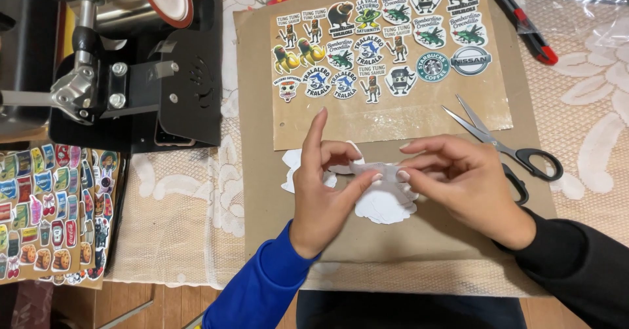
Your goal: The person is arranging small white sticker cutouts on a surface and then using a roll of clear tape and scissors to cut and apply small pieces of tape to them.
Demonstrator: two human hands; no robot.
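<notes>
**Inspector A:** Nearest to us we record the left hand (322, 195), blue sleeve, and the right hand (466, 183), black sleeve. Between them is a small white paper cut-out (375, 169), raised just above the brown cardboard sheet (419, 234) on the counter.

**Inspector B:** Confirmed. Left thumb and middle finger are pinched on one end of it, the index finger standing straight up, free. The right fingers (419, 162) are closed on the other end. Both grips are fingertip pinches, nearly shut.

**Inspector A:** We judge the piece very light, thin and limp; it would crease or tear easily. Holding it by the edges looks right to us.

**Inspector B:** Just beneath lie more white cut-outs (386, 204). Right of the hands we note the black-handled scissors (504, 147), blades apart.

**Inspector A:** Farther off: the backing board of stickers (386, 41), a red-and-black utility knife (527, 24), a black press machine (131, 60) at far left, and a second sticker sheet (56, 211) at the left edge.
</notes>
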